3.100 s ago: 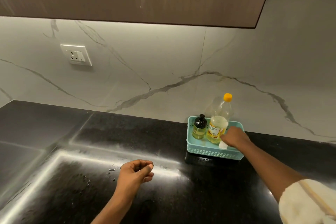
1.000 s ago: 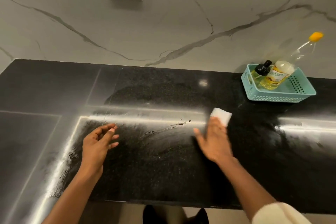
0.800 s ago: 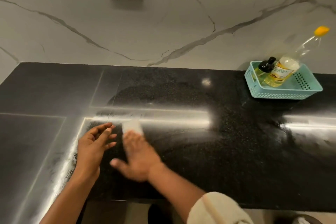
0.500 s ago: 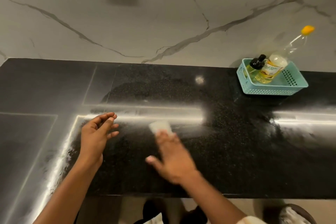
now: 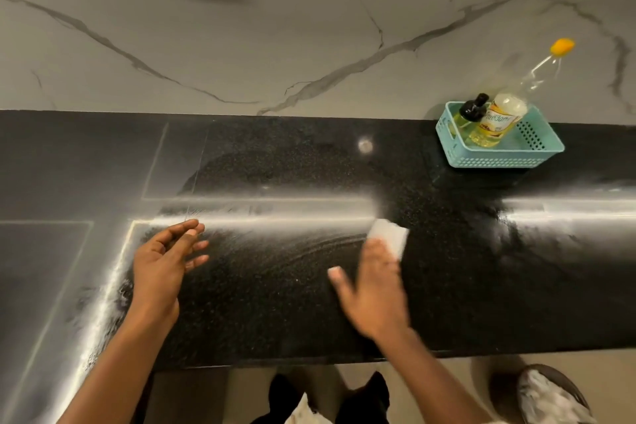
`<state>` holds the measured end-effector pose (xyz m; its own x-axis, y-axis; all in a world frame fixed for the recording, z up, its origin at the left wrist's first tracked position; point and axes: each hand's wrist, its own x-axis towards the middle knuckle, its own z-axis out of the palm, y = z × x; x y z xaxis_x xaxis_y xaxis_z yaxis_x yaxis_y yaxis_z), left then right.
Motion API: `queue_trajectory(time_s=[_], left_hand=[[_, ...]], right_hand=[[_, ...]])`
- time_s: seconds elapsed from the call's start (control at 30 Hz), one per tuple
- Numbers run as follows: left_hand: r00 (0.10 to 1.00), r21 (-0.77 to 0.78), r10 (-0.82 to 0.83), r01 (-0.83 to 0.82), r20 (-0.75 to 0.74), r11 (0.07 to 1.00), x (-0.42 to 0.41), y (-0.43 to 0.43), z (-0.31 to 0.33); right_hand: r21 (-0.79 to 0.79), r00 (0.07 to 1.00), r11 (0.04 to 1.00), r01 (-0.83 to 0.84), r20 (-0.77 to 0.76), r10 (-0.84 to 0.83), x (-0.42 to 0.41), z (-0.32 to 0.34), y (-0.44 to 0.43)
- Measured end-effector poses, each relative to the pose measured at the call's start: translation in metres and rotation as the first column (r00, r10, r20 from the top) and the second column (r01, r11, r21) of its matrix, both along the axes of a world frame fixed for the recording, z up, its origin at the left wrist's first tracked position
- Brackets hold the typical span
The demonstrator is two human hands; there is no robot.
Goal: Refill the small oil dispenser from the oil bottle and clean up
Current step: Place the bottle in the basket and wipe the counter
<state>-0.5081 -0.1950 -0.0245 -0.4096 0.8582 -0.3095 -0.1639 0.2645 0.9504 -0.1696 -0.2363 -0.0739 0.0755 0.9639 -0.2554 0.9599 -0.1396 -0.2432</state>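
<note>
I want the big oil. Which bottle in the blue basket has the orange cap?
The tall clear plastic bottle with the yellow label; the small dispenser bottle beside it has a black top.

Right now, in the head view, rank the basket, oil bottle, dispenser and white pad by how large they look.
1. basket
2. oil bottle
3. dispenser and white pad: these look about alike. The pad is nearer the camera and partly under the right hand, so they stay unranked.

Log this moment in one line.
phase: wiping | right hand: presses white pad on counter | left hand: open, idle | oil bottle, dispenser: in basket
</note>
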Motion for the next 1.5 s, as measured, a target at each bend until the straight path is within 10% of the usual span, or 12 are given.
queue_trajectory(time_s=[0.17, 0.33, 0.53, 0.8, 1.0, 1.2, 1.5], left_hand=[[0.999, 0.009, -0.036, 0.036, -0.014, 0.999, 0.008, 0.002, 0.011], [0.998, 0.024, -0.062, 0.062, -0.023, 0.998, 0.017, 0.015, 0.016], [0.996, -0.004, -0.084, 0.084, 0.023, 0.996, 0.043, 0.022, 0.004], [0.998, -0.014, -0.055, 0.056, 0.017, 0.998, 0.030, 0.021, 0.001], [1.000, -0.022, -0.002, 0.002, 0.006, 1.000, 0.014, 0.007, -0.001], [0.998, 0.030, -0.030, 0.032, -0.053, 0.999, 0.004, 0.008, 0.015], [0.998, 0.035, -0.052, 0.053, -0.029, 0.998, 0.017, 0.025, 0.026]], right_hand=[[-0.038, 0.750, 0.760, -0.649, -0.205, 0.629, -0.180, -0.008, -0.058], [0.065, 0.726, 0.750, -0.659, -0.205, 0.656, -0.141, -0.010, -0.070], [-0.018, 0.990, 0.997, -0.073, 0.118, 0.074, 0.076, 0.005, -0.040], [-0.139, 0.882, 0.871, 0.472, 0.086, -0.464, 0.185, 0.006, 0.013], [-0.029, 0.965, 0.977, -0.209, -0.165, 0.202, -0.069, 0.010, 0.031], [-0.079, 0.492, 0.485, -0.871, -0.157, 0.856, -0.250, 0.001, -0.025], [0.018, 0.983, 0.990, -0.137, -0.119, 0.138, -0.018, 0.009, 0.104]])
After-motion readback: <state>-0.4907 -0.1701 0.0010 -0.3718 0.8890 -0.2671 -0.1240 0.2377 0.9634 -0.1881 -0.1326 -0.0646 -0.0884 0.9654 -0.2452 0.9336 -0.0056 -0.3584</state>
